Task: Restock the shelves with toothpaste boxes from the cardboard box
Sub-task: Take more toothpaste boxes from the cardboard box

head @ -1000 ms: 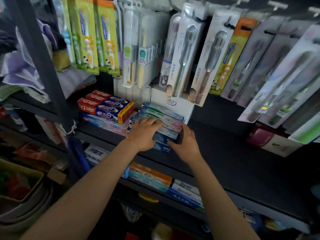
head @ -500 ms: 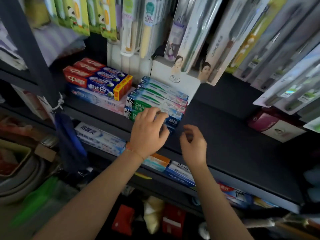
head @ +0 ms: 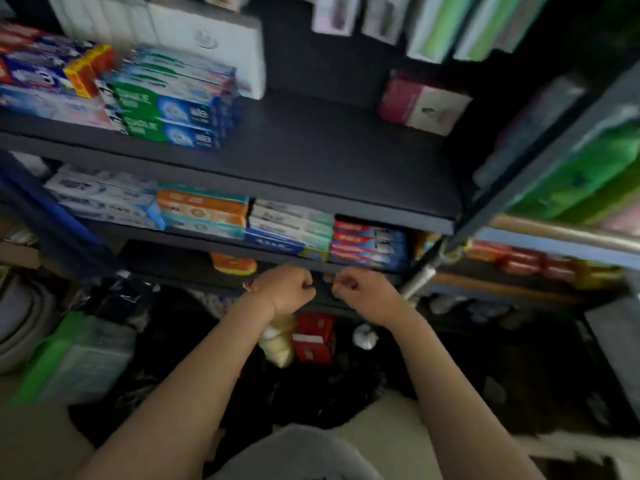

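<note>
Both hands hang in front of the lower shelves with fingers curled loosely inward and nothing between them: the left hand forms a soft fist, knuckles toward the shelving, a thin cord at its wrist, and the right hand beside it has its fingers folded toward the palm, the two hands near each other but apart. Just behind them runs the front edge of a low dark shelf with an orange packet on it. One level up, a row of toothpaste boxes lies flat in stacks: white-and-blue boxes, orange-and-teal boxes, green-and-white boxes and red-and-blue boxes. On the top dark shelf a stack of green-and-blue toothpaste boxes sits at the left, next to red, blue and yellow boxes, with bare shelf to its right and a pink-and-white box at the back. Below the hands a red box rests on the dark floor area. The view is blurred, and the cardboard box cannot be made out.
</note>
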A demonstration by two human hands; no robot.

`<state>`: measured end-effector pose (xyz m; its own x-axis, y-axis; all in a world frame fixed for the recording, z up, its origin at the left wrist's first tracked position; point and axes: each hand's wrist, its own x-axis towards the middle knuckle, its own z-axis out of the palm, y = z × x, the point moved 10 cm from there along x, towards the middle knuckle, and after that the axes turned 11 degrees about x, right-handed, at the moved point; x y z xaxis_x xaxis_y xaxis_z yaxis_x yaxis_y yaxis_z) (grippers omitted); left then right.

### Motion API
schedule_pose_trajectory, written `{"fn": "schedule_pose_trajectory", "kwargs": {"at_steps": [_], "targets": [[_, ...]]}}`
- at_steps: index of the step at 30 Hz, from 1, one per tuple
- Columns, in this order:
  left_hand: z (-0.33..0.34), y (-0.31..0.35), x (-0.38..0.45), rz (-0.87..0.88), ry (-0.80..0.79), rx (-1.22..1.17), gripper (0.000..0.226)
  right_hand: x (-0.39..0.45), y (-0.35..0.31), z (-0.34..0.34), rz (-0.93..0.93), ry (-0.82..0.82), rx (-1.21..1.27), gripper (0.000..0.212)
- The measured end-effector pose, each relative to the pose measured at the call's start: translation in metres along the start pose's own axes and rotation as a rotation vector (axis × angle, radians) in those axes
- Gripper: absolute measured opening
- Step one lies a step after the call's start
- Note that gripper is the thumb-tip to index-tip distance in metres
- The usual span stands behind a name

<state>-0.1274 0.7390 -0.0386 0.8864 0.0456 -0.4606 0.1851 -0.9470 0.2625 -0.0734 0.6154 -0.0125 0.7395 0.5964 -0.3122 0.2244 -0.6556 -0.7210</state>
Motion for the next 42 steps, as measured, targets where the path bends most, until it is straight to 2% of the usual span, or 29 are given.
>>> {"fn": "schedule_pose_trajectory", "kwargs": {"at_steps": [3, 6, 10, 15, 19, 28, 32, 34, 36, 38, 39, 42], "targets": [[0.019, 0.094, -0.025, 0.02, 0.143, -0.133, 0.026, -0.079, 0.071, -0.039, 0.064, 0.078, 0.09, 0.021], [0.048, 0.187, -0.044, 0.056, 0.248, -0.261, 0.019, -0.157, 0.138, -0.088, 0.055, 0.217, 0.214, 0.016], [0.093, 0.316, -0.052, 0.173, 0.194, -0.202, 0.017, -0.255, 0.231, -0.141, 0.129, 0.393, 0.311, 0.013], [0.117, 0.43, -0.04, 0.279, 0.173, -0.191, 0.019, -0.325, 0.301, -0.196, 0.173, 0.514, 0.351, 0.013], [0.133, 0.493, -0.019, 0.331, 0.144, -0.182, 0.019, -0.346, 0.34, -0.234, 0.169, 0.586, 0.339, 0.014], [0.137, 0.602, 0.083, 0.329, 0.23, -0.316, 0.023, -0.335, 0.433, -0.353, 0.175, 0.699, 0.191, 0.019], [0.135, 0.657, 0.131, 0.306, 0.176, -0.335, 0.031, -0.325, 0.475, -0.405, 0.221, 0.674, 0.129, 0.016], [0.126, 0.686, 0.15, 0.298, 0.203, -0.315, 0.038, -0.323, 0.493, -0.434, 0.237, 0.673, 0.086, 0.017], [0.123, 0.709, 0.166, 0.241, 0.225, -0.266, 0.05, -0.323, 0.516, -0.456, 0.322, 0.668, -0.112, 0.022], [0.134, 0.727, 0.177, 0.137, 0.184, -0.202, 0.066, -0.327, 0.54, -0.473, 0.452, 0.669, -0.409, 0.033], [0.143, 0.735, 0.181, 0.078, 0.149, -0.161, 0.075, -0.328, 0.553, -0.479, 0.508, 0.656, -0.481, 0.041], [0.164, 0.752, 0.188, -0.083, 0.122, -0.013, 0.084, -0.322, 0.598, -0.486, 0.596, 0.514, -0.474, 0.062]]}}
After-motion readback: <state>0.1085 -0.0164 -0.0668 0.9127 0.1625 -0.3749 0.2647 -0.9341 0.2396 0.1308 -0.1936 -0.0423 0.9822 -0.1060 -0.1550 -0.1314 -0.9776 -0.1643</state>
